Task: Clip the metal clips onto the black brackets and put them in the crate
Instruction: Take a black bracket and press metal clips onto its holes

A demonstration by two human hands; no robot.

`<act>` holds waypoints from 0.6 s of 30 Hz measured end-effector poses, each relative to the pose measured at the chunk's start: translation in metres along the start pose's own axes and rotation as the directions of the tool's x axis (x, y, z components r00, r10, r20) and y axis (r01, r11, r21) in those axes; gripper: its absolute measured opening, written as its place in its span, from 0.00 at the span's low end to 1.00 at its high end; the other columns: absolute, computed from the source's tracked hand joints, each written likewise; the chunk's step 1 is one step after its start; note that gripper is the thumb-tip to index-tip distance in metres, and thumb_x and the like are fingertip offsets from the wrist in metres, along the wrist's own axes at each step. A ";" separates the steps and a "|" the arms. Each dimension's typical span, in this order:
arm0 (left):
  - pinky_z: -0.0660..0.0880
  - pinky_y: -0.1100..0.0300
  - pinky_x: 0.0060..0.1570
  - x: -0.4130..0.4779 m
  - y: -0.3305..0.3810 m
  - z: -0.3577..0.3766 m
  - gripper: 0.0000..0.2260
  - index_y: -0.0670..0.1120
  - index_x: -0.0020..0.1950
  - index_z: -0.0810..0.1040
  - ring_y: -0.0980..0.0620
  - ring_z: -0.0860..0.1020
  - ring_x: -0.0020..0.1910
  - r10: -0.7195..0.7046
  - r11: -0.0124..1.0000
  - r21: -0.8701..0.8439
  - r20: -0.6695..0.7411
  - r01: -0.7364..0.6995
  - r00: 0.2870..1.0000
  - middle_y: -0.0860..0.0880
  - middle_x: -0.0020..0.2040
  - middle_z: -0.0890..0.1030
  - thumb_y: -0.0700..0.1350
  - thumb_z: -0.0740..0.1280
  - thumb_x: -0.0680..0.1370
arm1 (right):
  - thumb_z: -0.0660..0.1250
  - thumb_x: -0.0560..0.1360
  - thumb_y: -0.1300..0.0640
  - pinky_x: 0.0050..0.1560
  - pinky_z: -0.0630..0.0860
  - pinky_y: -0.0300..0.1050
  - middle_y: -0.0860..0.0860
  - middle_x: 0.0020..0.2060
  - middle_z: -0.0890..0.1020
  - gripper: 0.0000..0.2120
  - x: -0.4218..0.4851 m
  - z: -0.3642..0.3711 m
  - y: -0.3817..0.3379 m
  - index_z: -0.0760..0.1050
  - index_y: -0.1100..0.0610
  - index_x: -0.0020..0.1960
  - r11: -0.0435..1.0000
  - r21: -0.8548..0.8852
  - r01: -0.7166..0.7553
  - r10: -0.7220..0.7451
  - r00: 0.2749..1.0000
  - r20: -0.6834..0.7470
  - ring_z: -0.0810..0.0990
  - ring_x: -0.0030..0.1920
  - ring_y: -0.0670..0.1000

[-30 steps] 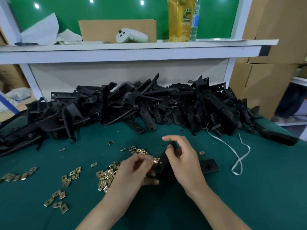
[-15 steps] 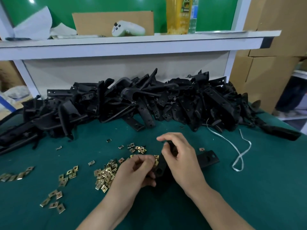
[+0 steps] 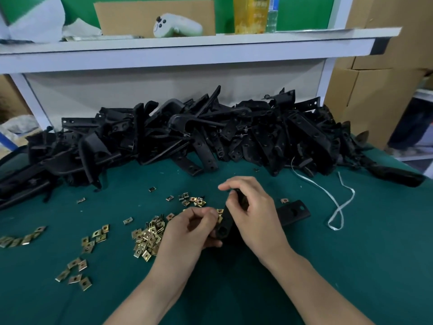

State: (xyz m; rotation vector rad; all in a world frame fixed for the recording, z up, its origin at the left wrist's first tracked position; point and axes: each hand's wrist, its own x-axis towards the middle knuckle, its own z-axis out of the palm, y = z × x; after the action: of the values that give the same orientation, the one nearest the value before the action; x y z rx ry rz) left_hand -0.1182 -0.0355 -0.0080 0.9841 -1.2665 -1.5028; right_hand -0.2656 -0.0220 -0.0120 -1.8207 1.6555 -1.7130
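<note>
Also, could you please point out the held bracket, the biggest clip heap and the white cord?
bracket point(image 3: 225, 220): head view, flat face above its hole.
clip heap point(image 3: 147, 240): head view, middle of the heap.
cord point(image 3: 337, 207): head view, where its strands cross.

Matt black brackets point(image 3: 187, 137), brassy metal clips point(image 3: 147, 240)

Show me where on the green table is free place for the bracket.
Free: the green table right of the right hand, nearer than the white string; also the near-left corner, nearer than the metal clips. Crowded: bracket pile along the back, clips strewn left of the left hand.
</note>
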 end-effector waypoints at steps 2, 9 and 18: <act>0.79 0.62 0.35 0.000 -0.001 0.001 0.06 0.42 0.44 0.84 0.56 0.79 0.33 0.005 1.000 0.015 -0.034 -0.005 0.999 0.51 0.33 0.80 0.42 0.70 0.79 | 0.65 0.79 0.63 0.52 0.70 0.28 0.41 0.53 0.78 0.10 -0.001 0.000 0.000 0.80 0.50 0.53 1.000 -0.009 0.007 -0.007 1.000 -0.004 0.79 0.56 0.41; 0.79 0.62 0.35 0.000 0.000 0.003 0.06 0.42 0.45 0.83 0.56 0.79 0.32 0.000 0.999 0.049 -0.046 0.002 0.999 0.52 0.31 0.80 0.42 0.70 0.79 | 0.64 0.79 0.63 0.53 0.71 0.29 0.40 0.54 0.76 0.11 0.000 0.001 0.001 0.80 0.49 0.54 1.000 -0.019 0.009 -0.009 1.000 -0.005 0.78 0.56 0.41; 0.73 0.69 0.31 -0.006 0.000 0.012 0.05 0.46 0.45 0.83 0.57 0.77 0.28 0.093 0.984 0.158 -0.103 -0.076 0.990 0.53 0.30 0.80 0.46 0.70 0.79 | 0.57 0.82 0.63 0.50 0.73 0.40 0.41 0.56 0.69 0.16 -0.002 0.002 -0.002 0.77 0.45 0.59 0.996 -0.062 -0.057 0.062 0.994 0.088 0.76 0.50 0.46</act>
State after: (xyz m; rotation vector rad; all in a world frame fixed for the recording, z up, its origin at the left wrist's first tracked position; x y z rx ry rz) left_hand -0.1277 -0.0268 -0.0060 1.0843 -1.3433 -1.2835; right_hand -0.2623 -0.0211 -0.0120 -1.8260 1.7234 -1.5502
